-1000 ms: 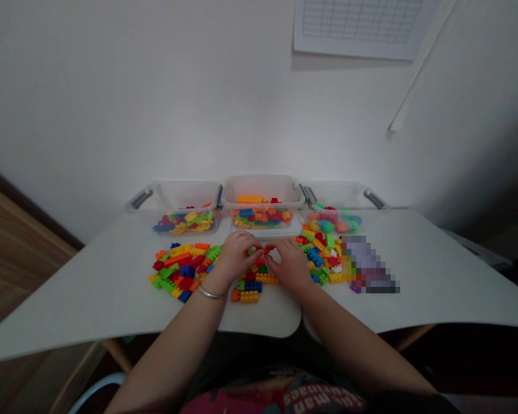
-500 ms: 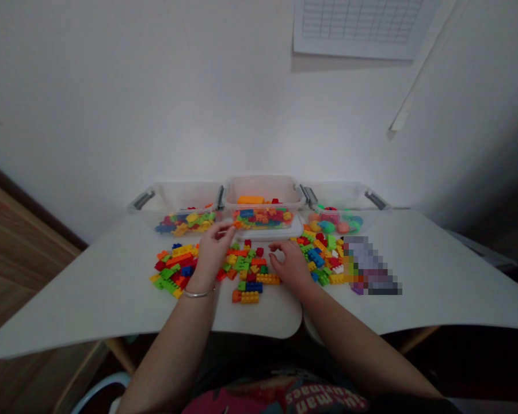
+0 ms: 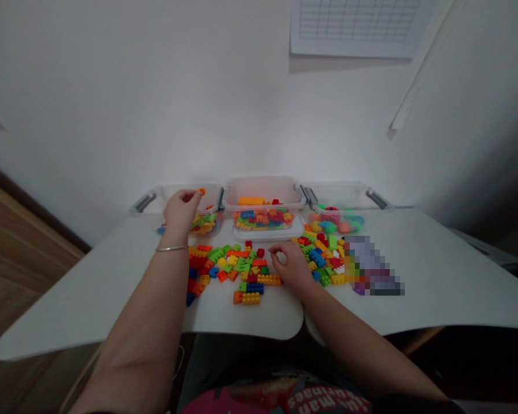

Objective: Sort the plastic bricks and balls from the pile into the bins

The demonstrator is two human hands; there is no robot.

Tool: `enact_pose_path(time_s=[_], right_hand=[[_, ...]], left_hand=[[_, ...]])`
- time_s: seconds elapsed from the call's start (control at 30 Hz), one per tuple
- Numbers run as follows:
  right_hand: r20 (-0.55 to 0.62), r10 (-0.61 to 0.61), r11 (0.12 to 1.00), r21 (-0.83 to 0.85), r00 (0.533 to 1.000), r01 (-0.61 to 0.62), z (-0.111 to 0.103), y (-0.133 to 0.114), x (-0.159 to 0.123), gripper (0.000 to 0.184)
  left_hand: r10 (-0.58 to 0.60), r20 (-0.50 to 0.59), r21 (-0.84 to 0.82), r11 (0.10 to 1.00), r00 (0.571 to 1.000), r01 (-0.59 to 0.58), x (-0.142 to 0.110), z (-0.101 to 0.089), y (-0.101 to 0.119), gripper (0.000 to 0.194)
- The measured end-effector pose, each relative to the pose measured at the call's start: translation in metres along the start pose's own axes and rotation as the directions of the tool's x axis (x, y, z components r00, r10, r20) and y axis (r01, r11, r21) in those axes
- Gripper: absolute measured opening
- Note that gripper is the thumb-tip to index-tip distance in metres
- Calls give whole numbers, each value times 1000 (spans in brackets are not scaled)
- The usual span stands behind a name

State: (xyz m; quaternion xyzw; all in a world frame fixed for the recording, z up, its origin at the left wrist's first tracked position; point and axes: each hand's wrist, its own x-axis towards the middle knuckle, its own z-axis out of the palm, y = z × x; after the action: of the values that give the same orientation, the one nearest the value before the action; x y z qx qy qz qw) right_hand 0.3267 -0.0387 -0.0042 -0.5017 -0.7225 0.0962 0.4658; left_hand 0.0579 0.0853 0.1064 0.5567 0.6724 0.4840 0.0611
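Observation:
My left hand (image 3: 180,211) is raised over the left clear bin (image 3: 172,192), fingertips pinched on a small orange toy piece (image 3: 201,191) whose exact shape I cannot make out. Mixed colourful pieces (image 3: 205,223) lie inside that bin. My right hand (image 3: 291,264) rests at the table's middle, fingers curled and apart, with nothing seen between them. Beside it are a long yellow block (image 3: 269,280) and a red block (image 3: 260,252). Loose toy building blocks (image 3: 231,261) spread across the table between my arms, and another heap of blocks (image 3: 322,259) lies right of my right hand.
A middle clear bin (image 3: 265,190) holding blocks stands on a white lid (image 3: 267,233). The right clear bin (image 3: 345,192) holds rounded green and pink pieces. A blurred-out flat object (image 3: 371,264) lies on the white table (image 3: 440,276). Behind is a wall with a paper sheet (image 3: 354,29).
My left hand has moved left and up with the orange piece, from in front of the middle bin to over the left bin. My right hand has hardly moved.

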Motion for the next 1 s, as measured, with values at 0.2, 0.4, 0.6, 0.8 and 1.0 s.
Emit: enact_pose_path(time_s=[0.2,0.4,0.6,0.8,1.0], right_hand=[[54,-70,997,-20,996,71,-2,-4,-2,13],[68,-42,999,-30,997,45,-2,-3,-1,15],[93,-53,997,-54,994,58,0,-2,0,16],[112,-198,971,-114,974,211,-1,-6,-1,17],[123,-217,932,-270,968,243,-14,-9,-3,19]], left_hand=[[-22,82,394,919,996,-12,-6,8,6,34],[108,-39,336,938,993,-89,-13,14,-1,51],[226,-98,302,935,969,-187,-56,12,11,59],[499,155,220,824,853,-522,-112,27,26,39],[584,450,151,696,676,-702,-132,50,22,22]])
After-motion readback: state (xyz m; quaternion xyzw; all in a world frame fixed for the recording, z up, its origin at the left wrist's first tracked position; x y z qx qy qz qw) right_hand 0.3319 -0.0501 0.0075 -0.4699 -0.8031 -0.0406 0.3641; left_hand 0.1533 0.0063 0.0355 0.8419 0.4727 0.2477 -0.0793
